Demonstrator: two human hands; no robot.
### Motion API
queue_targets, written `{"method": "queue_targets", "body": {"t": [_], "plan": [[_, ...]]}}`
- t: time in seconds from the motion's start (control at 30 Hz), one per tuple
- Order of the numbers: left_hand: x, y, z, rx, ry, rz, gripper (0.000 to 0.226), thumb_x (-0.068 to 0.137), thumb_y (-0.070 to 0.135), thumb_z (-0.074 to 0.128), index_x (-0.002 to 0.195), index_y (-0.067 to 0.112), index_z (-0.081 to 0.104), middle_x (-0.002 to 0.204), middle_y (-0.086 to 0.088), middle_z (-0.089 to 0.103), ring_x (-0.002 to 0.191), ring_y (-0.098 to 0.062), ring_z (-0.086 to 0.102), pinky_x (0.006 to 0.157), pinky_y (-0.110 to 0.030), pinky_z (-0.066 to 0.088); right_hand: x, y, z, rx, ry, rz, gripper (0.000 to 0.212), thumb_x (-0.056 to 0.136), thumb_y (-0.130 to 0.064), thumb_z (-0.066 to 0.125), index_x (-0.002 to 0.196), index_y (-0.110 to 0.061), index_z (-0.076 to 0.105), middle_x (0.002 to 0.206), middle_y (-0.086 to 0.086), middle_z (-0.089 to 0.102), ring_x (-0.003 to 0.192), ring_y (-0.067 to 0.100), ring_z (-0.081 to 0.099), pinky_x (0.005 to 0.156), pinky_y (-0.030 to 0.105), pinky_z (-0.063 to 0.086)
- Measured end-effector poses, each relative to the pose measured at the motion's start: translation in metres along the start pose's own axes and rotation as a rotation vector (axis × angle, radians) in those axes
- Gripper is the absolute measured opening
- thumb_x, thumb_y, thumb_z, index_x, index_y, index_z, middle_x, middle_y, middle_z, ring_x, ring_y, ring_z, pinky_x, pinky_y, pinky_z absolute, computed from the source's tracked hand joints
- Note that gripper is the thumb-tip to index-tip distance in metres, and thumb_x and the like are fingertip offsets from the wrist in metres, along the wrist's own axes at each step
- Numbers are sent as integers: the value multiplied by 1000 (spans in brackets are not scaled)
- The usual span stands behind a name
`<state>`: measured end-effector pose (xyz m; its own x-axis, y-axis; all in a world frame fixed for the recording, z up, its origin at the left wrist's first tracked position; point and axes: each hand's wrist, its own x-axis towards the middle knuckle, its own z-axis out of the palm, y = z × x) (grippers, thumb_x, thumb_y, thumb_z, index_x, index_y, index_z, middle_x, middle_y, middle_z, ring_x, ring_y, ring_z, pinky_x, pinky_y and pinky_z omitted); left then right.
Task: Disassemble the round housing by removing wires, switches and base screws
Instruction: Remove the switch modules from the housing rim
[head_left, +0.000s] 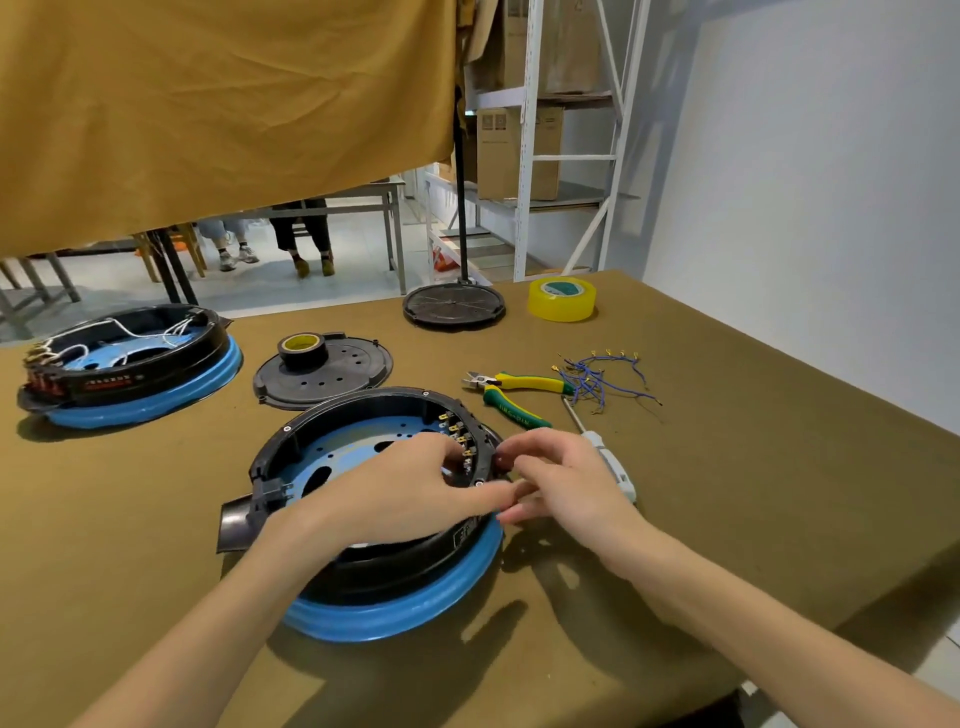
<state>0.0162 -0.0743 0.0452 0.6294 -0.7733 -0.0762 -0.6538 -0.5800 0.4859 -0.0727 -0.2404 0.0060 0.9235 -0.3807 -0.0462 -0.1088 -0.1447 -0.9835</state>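
A round black housing (363, 415) on a blue ring base lies in front of me, open on top, with a row of switches (457, 434) along its right inner wall. My left hand (410, 488) reaches over the housing, its fingers curled at the inside of that wall by the switches. My right hand (561, 483) is at the outside of the same wall, fingertips pinching at a switch there. What the fingers hold is hidden. A bundle of removed blue wires (602, 379) lies to the right.
Yellow-green cutters (514, 389) and a screwdriver (608, 457) lie right of the housing. A black lid with a tape roll (322, 369) sits behind it. A second wired housing (130, 364) stands far left. A stand base (454, 304) and yellow tape (561, 299) sit at the back.
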Motion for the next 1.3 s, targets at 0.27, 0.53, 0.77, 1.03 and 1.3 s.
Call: {"method": "queue_targets", "body": {"t": [0.27,0.53,0.77,1.03,1.3], "plan": [[3,-16,-15,-34,-58,134,52,85,40,77,134,30,63,123,21,66,109,2,63,98,-26,55,16,-5,-18,-371,-78,-190,19,96,-8,62,104,-20,75,75,-4,72,61,22,69,60,39,63],[1,-58,-46,-181,-297,149,47,88,26,80,131,37,64,117,16,72,109,0,67,93,-20,53,25,-1,-6,-425,-125,-336,13,87,-19,75,83,-30,70,81,-11,69,70,5,64,52,13,48],[0,-35,-6,78,180,133,43,79,77,57,88,37,69,81,18,69,77,2,65,62,-26,57,28,8,-9,-356,-125,-382,9,85,-26,79,88,-26,70,89,-5,71,70,21,65,57,25,54],[-6,-33,8,69,341,211,28,80,62,52,86,38,63,78,18,65,71,-5,63,58,-35,56,22,26,-8,-242,-109,-435,16,89,-17,76,94,-28,67,94,-12,69,75,20,66,57,23,55],[-12,-48,0,-95,361,108,30,95,49,58,77,29,72,75,14,69,74,-10,67,60,-29,54,10,32,-5,-345,-103,-571,9,87,-30,76,94,-32,70,98,-10,63,72,17,60,62,21,50]]}}
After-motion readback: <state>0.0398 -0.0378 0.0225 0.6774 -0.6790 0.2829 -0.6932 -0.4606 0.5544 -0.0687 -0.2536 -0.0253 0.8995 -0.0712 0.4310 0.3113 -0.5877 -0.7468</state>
